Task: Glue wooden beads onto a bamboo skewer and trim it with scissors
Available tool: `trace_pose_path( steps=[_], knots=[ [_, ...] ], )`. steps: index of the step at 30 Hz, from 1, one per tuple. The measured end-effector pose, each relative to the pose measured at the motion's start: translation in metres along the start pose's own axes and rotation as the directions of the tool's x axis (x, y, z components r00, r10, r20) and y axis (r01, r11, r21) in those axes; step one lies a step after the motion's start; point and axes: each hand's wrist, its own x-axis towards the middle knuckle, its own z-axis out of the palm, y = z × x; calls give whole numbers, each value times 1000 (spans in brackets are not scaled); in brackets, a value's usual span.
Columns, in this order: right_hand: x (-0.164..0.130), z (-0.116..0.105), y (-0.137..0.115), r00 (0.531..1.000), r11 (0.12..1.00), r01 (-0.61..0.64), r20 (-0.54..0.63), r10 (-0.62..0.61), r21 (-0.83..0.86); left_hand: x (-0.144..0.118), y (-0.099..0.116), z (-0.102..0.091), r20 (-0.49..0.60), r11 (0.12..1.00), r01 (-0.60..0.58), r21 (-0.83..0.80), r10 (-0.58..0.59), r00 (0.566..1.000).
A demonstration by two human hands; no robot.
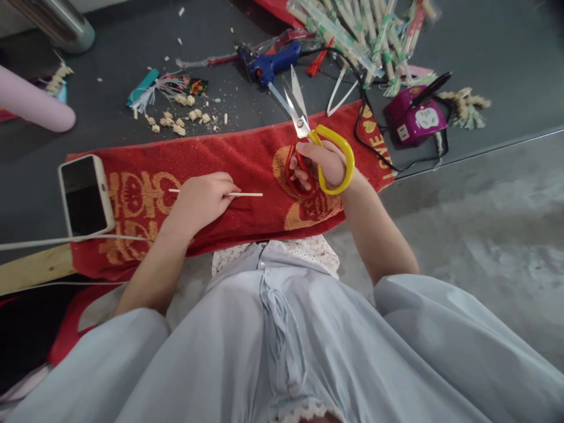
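Note:
My left hand (206, 200) is closed on a thin pale stick (249, 194), which pokes out on both sides of the fist, low over a red towel (247, 158) with golden patterns. In my right hand (324, 161) is a pair of scissors (337, 187) with one yellow and one red handle loop. My fingers pass through the loops, and the blades stand slightly apart, pointing away from me. Just beyond the blade tips lies a blue glue gun (277, 61) with a pale glue stick. The blades are apart from the thin stick.
A phone (86, 197) lies at the towel's left end. Small cut pieces (178, 120) and a tassel (152, 94) lie beyond the towel. Wrapped sticks (356, 29) are heaped at the back. A purple power adapter (416, 114) with black cables sits near the table edge at right.

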Motion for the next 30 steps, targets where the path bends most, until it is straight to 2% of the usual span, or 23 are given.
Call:
trace_pose_path(
  steps=[5, 12, 19, 23, 30],
  knots=[
    [-1, 0, 0, 1000, 996, -2, 18, 0, 94, -4, 2, 2, 13, 1000, 2, 31, -2, 1000],
    [0, 1, 4, 999, 997, 41, -22, -39, 59, -15, -6, -5, -69, 997, 67, -24, -69, 995],
    [2, -2, 6, 999, 1000, 9, -35, -9, 12, -35, 6, -3, 36, 992, -38, -122, 43, 998],
    [5, -4, 11, 997, 995, 72, -20, -70, 75, -36, 9, 2, 99, 992, -48, -117, 60, 993],
    [8, -4, 16, 996, 991, 82, -42, -78, 102, -41, 10, 6, 69, 997, -82, -17, 83, 994]
  ],
)
